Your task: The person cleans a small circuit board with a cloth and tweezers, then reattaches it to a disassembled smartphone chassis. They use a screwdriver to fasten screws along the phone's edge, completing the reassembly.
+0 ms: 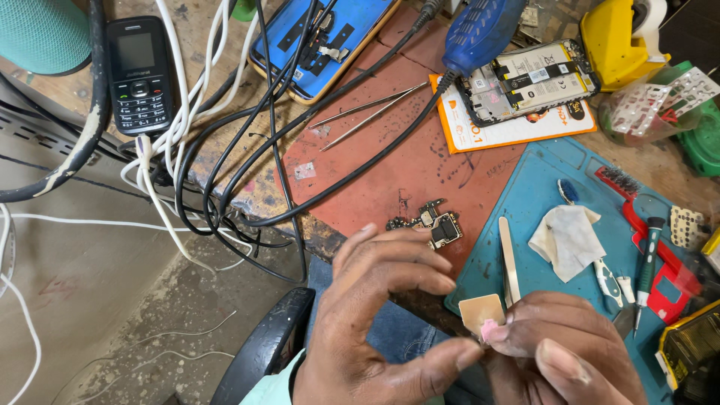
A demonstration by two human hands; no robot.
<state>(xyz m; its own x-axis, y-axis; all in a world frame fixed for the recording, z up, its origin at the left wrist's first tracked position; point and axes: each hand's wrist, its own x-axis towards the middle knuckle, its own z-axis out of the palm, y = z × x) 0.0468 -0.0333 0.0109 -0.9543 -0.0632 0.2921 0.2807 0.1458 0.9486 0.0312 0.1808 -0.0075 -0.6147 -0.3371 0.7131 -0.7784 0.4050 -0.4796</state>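
Near the bottom edge of the view, the right hand (pixel 559 349) is seen with its fingers curled in, and a small tan square pad (pixel 481 313) is pinched between its fingertips, with a bit of pink at the pinch point. The pad is held just above the edge of the blue work mat (pixel 540 187). The left hand (pixel 379 315) is held beside it, palm turned towards the right hand, fingers loosely spread and bent, thumb stretched out towards the pad; nothing is gripped in it, and whether the thumb tip touches the pad cannot be told. Both hands are raised over a lap in blue jeans (pixel 390 330).

Just beyond the left fingers, a small circuit board (pixel 435 223) is laid on the red mat (pixel 397 157). A flat pale stick (pixel 509 259) and a crumpled white cloth (pixel 568 238) are laid on the blue mat, with a green-handled screwdriver (pixel 648 262) to the right. Further back, an opened phone (pixel 529 79) is set on an orange and white card (pixel 510 127), rectangular and lying flat. Tweezers (pixel 367 112) are laid on the red mat, a black keypad phone (pixel 139 73) is placed at the upper left, and a blue phone back (pixel 322 41) is crossed by black cables (pixel 247 150).
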